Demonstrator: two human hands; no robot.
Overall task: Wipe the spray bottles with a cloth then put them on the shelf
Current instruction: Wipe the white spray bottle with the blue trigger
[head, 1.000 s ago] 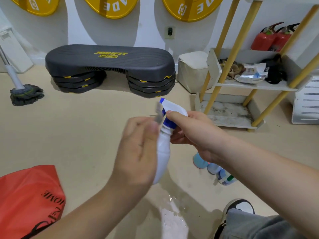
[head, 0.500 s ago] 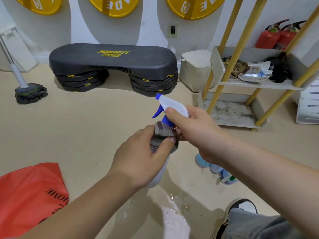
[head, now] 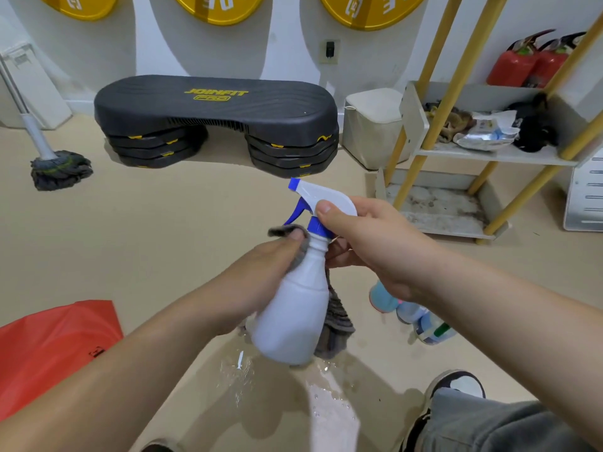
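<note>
**Spray bottle held over the floor, cloth at its neck**

The white plastic spray bottle [head: 293, 308] with its blue trigger and collar is off the ground, tilted slightly, held between both hands above a wet patch [head: 326, 402] on the beige floor [head: 179, 230]. The right hand [head: 368, 243] grips the bottle's spray head: the thumb lies across the white top and the fingers curl behind the neck. The left hand [head: 261, 275] holds a grey cloth [head: 334, 324], its thumb pinning a fold against the bottle's neck and shoulder. The rest of the cloth hangs down behind the bottle's body.

Just beyond the right wrist, a few more coloured spray bottles [head: 414, 314] lie on the floor. The white shelf unit with yellow poles [head: 489, 156] stands well apart at the right, with rags and packets on its middle level. A black step platform [head: 215, 106] sits against the wall, a grey mop [head: 60, 168] rests at the left, and a red bag [head: 55, 347] lies near the left forearm.
</note>
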